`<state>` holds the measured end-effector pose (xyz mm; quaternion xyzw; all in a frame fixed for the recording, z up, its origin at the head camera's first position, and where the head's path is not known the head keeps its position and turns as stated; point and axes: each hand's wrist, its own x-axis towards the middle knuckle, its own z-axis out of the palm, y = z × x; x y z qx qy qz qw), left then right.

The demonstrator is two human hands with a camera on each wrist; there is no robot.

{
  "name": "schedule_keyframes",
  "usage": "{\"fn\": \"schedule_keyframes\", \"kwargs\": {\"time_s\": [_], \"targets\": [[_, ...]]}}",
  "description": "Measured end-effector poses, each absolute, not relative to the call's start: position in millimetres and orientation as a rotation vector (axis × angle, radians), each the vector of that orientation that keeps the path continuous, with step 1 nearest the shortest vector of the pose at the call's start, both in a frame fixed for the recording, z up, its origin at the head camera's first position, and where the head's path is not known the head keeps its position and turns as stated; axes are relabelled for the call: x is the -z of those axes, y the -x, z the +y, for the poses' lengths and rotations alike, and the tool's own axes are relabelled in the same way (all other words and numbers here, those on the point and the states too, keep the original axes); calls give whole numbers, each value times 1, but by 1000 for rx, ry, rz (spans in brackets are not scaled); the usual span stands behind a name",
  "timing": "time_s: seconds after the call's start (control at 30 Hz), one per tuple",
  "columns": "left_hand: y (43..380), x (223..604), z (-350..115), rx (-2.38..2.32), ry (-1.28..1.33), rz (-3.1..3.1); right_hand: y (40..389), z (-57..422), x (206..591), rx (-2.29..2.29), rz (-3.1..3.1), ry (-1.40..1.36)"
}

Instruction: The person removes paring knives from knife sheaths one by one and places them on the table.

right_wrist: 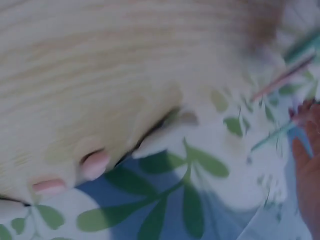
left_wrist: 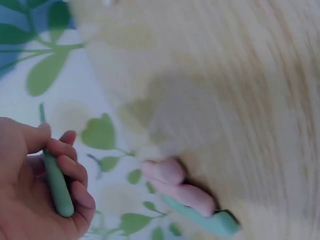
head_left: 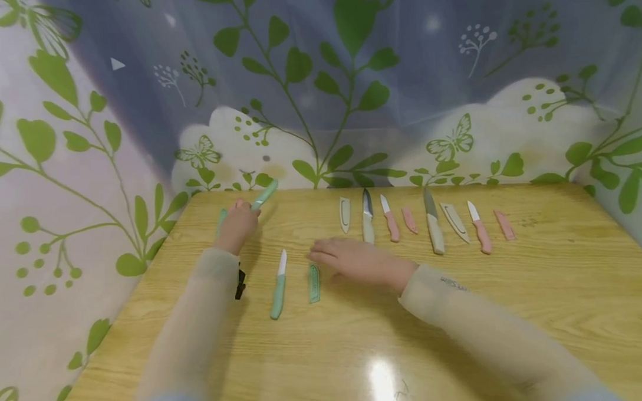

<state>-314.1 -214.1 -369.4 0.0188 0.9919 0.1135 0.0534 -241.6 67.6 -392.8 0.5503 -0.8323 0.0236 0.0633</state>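
Beyond the green sheath [head_left: 315, 292] and to its left, the head view shows me the left hand [head_left: 238, 227] gripping a green handle [head_left: 267, 191]. Right of the sheath's far end I see the right hand [head_left: 355, 259], fingers stretched out; touching or not, I cannot tell. A green-handled knife [head_left: 278, 290] lies left of the sheath; pink knives [head_left: 483, 236] and beige-handled knives [head_left: 435, 232] lie beyond, to its right. My left-wrist view has thumb and curled fingers round the handle. My right-wrist view is too blurred to read.
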Motion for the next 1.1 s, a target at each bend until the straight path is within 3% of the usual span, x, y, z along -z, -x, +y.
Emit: {"fn": "schedule_keyframes", "kwargs": {"time_s": [0.1, 0.4, 0.73, 1.1], "targets": [[304, 361, -209, -437, -58, 3016, 244, 82, 386, -200, -2540, -1527], [261, 348, -154, -334, -457, 3099, 233, 114, 379, -231, -2511, -1166], [214, 359, -95, -342, -654, 3010, 219, 140, 382, -159, -2485, -1047], [204, 367, -57, -217, -787, 3036, 214, 148, 388, -122, -2626, -1068]]}}
